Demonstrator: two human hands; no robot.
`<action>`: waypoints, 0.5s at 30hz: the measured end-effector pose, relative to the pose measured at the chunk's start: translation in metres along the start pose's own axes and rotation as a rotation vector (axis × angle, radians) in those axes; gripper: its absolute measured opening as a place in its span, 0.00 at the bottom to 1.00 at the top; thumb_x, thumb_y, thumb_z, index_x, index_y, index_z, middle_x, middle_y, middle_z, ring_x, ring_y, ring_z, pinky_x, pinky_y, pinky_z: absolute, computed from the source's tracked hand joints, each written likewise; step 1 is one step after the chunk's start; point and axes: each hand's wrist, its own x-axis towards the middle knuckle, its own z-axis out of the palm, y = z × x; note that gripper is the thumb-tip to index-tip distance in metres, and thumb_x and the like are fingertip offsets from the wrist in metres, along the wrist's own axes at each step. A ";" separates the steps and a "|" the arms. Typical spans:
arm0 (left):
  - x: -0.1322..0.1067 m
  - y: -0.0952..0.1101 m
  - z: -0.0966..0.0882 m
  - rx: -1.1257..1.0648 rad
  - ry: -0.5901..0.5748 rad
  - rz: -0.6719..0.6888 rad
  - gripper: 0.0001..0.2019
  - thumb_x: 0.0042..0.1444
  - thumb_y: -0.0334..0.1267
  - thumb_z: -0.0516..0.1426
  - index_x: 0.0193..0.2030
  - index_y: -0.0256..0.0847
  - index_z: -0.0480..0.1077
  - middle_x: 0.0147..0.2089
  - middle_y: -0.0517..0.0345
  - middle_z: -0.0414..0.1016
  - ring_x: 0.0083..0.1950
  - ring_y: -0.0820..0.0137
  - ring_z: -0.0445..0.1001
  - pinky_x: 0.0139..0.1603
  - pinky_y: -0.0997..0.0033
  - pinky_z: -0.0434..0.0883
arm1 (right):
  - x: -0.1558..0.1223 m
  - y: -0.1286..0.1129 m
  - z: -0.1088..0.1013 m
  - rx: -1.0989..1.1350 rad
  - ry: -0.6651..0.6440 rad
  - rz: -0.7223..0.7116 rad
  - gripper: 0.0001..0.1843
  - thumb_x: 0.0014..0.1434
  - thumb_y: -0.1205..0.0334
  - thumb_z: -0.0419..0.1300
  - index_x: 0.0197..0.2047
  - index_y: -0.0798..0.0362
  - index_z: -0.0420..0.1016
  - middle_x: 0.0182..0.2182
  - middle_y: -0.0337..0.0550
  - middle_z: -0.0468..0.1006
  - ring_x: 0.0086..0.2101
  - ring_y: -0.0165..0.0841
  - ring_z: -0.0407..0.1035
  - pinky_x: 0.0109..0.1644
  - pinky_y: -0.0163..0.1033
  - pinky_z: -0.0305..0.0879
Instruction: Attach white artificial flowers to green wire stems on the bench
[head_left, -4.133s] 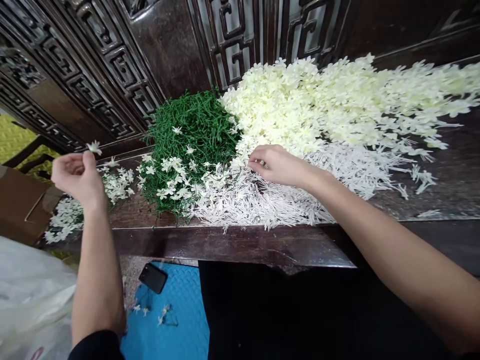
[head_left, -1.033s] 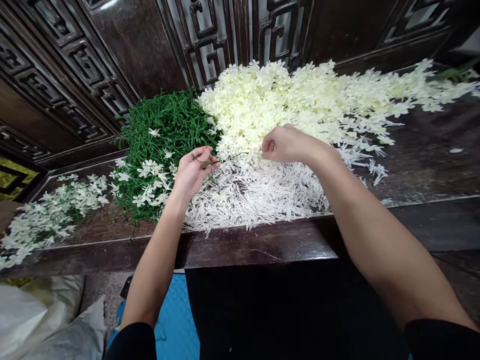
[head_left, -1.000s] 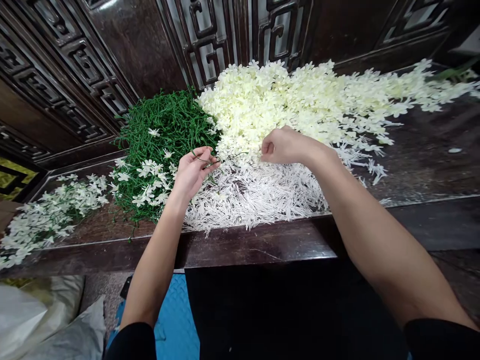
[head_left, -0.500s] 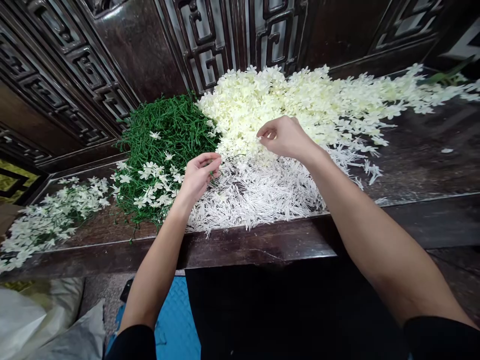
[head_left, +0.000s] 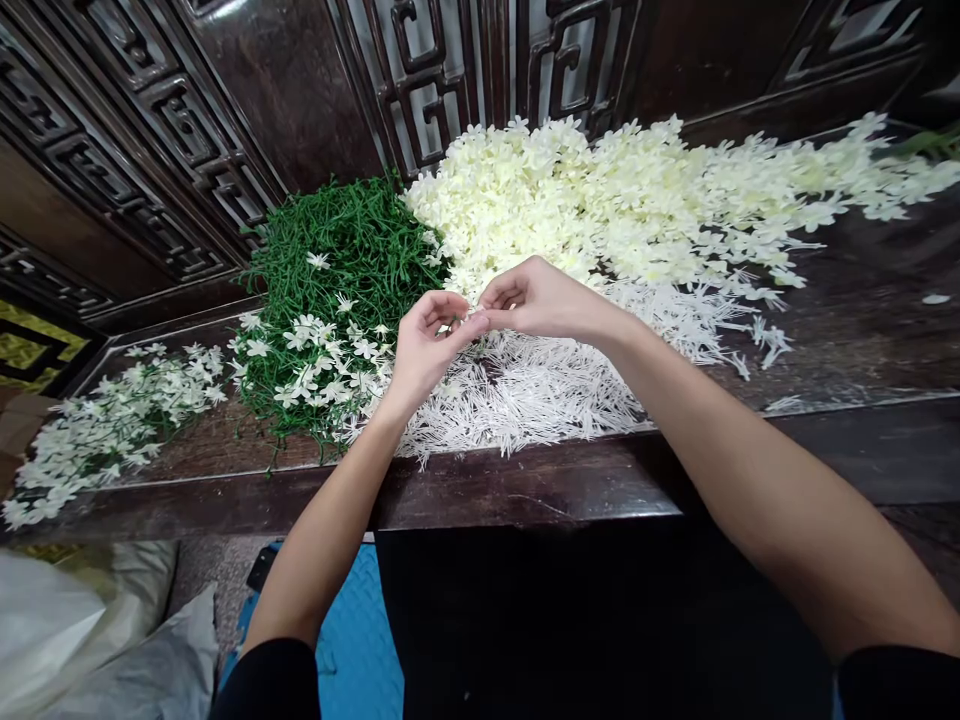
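A dark wooden bench (head_left: 525, 490) stands before carved panels (head_left: 187, 150). Above the white stamen pile (head_left: 540, 385), the left hand (head_left: 424, 345) and right hand (head_left: 540, 300) meet fingertip to fingertip, pinching something too small to identify. Green stems (head_left: 345, 250) lie just left, cream petals (head_left: 600, 200) behind.

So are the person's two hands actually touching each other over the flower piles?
Touching. In the head view, the left hand and right hand meet at the fingertips, with no gap visible between them, above the white stamen pieces. Anything pinched there is too small to tell.
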 end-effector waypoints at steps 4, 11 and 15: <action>0.001 0.004 -0.007 -0.082 -0.016 -0.053 0.10 0.53 0.32 0.65 0.37 0.45 0.68 0.37 0.60 0.72 0.34 0.75 0.69 0.36 0.73 0.70 | -0.001 -0.001 -0.004 0.083 -0.100 -0.036 0.12 0.59 0.52 0.68 0.34 0.52 0.82 0.29 0.43 0.79 0.28 0.30 0.66 0.33 0.41 0.62; 0.005 0.011 -0.017 -0.169 -0.123 -0.169 0.08 0.56 0.27 0.59 0.34 0.44 0.78 0.40 0.58 0.76 0.32 0.77 0.67 0.33 0.76 0.69 | -0.001 0.004 -0.011 -0.174 -0.048 0.042 0.07 0.61 0.61 0.64 0.34 0.53 0.82 0.34 0.49 0.82 0.32 0.37 0.73 0.38 0.48 0.69; 0.006 0.009 -0.017 -0.108 -0.091 -0.214 0.08 0.57 0.31 0.60 0.39 0.44 0.82 0.49 0.54 0.81 0.37 0.75 0.72 0.35 0.74 0.71 | 0.001 0.023 -0.016 -0.312 0.041 0.100 0.07 0.50 0.64 0.72 0.23 0.50 0.80 0.30 0.50 0.80 0.32 0.42 0.73 0.40 0.56 0.71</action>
